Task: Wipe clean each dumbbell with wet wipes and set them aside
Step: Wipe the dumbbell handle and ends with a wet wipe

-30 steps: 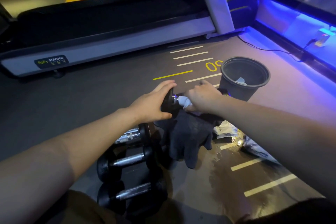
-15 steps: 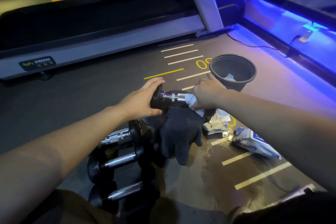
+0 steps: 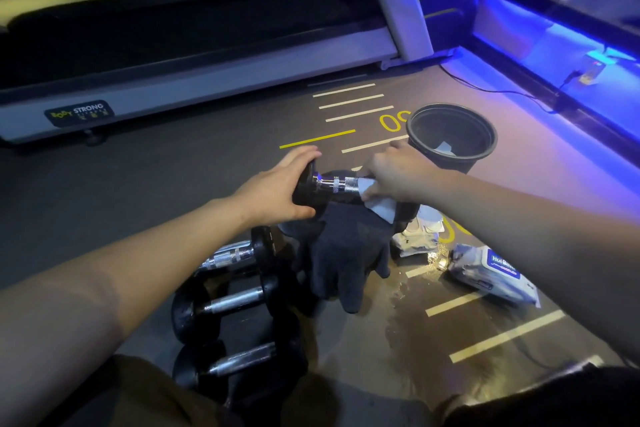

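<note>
A black dumbbell with a chrome handle (image 3: 334,184) is held level above the floor. My left hand (image 3: 277,189) grips its left head. My right hand (image 3: 398,173) presses a white wet wipe (image 3: 377,204) around the right end of the handle; the right head is mostly hidden behind it. Three more dumbbells (image 3: 235,302) lie side by side on the floor below my left arm. A pack of wet wipes (image 3: 495,272) lies on the floor to the right.
A dark glove-like cloth (image 3: 343,253) lies under the held dumbbell. A black bucket (image 3: 452,135) with a used wipe inside stands just beyond my right hand. White crumpled wrapping (image 3: 420,236) and a wet patch (image 3: 408,322) are on the floor. A treadmill (image 3: 194,73) runs along the back.
My right hand has slid the wipe rightward along the handle, baring more chrome. The left hand keeps its grip on the dumbbell's head.
</note>
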A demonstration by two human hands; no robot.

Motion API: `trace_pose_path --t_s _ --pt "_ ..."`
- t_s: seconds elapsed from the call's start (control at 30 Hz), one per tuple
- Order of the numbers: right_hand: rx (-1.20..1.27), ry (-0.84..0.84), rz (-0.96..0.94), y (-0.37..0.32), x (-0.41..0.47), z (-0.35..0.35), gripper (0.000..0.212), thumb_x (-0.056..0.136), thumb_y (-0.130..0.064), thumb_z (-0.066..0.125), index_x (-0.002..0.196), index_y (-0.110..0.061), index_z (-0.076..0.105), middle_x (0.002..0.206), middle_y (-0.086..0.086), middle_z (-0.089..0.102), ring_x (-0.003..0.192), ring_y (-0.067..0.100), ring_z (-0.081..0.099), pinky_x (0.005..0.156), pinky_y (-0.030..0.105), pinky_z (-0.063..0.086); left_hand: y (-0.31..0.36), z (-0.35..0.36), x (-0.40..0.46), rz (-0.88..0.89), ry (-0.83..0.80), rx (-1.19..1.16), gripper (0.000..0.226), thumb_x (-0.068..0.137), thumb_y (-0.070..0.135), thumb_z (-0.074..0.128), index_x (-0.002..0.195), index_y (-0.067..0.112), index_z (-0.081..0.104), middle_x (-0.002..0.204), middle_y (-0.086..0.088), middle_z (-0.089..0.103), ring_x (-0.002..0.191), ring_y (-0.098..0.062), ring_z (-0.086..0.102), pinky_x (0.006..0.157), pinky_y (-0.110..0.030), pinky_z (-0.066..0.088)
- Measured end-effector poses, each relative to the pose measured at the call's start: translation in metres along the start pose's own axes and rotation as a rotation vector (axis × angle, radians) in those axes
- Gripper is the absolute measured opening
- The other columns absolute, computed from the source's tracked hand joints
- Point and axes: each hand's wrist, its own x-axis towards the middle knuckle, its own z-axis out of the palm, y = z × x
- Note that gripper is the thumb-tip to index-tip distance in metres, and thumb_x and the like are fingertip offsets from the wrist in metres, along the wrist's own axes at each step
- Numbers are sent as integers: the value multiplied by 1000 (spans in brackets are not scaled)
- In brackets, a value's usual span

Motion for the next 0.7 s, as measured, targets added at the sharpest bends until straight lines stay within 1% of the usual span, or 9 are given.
trace_pose_path --t_s 0.1,0.2,0.27,0.33,0.4,0.47,0.53,0.63,0.7 --pt "-66 -72 25 10 -1 2 41 72 -65 68 84 -25 69 74 -3 64 86 24 62 101 41 33 1 -2 0 7 -8 -5 100 77 39 80 155 30 19 163 20 8 142 -13 37 105 -38 43" --pt "-61 -109 23 17 -4 2 38 73 -62 69 86 -27 67 77 -4 65 91 23 60 102 43 32 2 -3 0 6 -17 -4 99 77 41 79 155 31 19 163 20 8 141 -13 38 104 -37 43" --pt "-14 -149 28 20 -3 -1 37 72 -60 72 90 -27 69 82 -4 67 93 24 60 101 43 36 3 -3 0 6 -18 0 99 77 42 79 155 32 19 163 21 8 141 -14 39 104 -39 44" --pt "60 -189 33 24 -2 -6 36 71 -55 76 93 -26 72 84 -2 68 91 24 60 96 42 43 3 -3 0 5 -20 3 98 77 43 79 155 32 19 163 22 8 141 -14 39 104 -38 43" --pt "112 -251 21 24 0 -11 36 71 -48 79 93 -20 73 87 3 71 88 25 62 84 40 50 4 -3 -1 7 -22 4 97 78 42 79 155 32 19 162 22 7 140 -15 40 103 -37 43" --pt "175 -329 29 22 3 -14 35 72 -41 82 93 -15 74 90 7 72 87 27 65 77 40 53 4 -3 -3 9 -25 3 97 78 42 79 154 33 20 162 23 7 139 -16 43 102 -38 45" --pt "193 -364 49 19 6 -15 36 72 -40 82 94 -13 73 91 8 73 87 28 66 76 39 53 3 -4 -4 13 -29 -1 97 77 41 79 154 33 20 162 23 7 138 -16 44 103 -39 46" --pt "27 -254 59 13 4 -7 42 71 -54 77 91 -19 67 89 0 68 85 25 58 89 39 44 2 -5 -4 18 -25 -8 96 77 41 79 153 33 22 162 23 9 139 -15 42 103 -39 46" --pt "-133 -156 82 9 -1 4 49 69 -66 71 89 -23 57 90 -3 65 91 24 57 98 43 34 3 -6 -3 23 -21 -10 95 77 40 80 153 33 23 161 22 11 139 -13 41 102 -38 46"
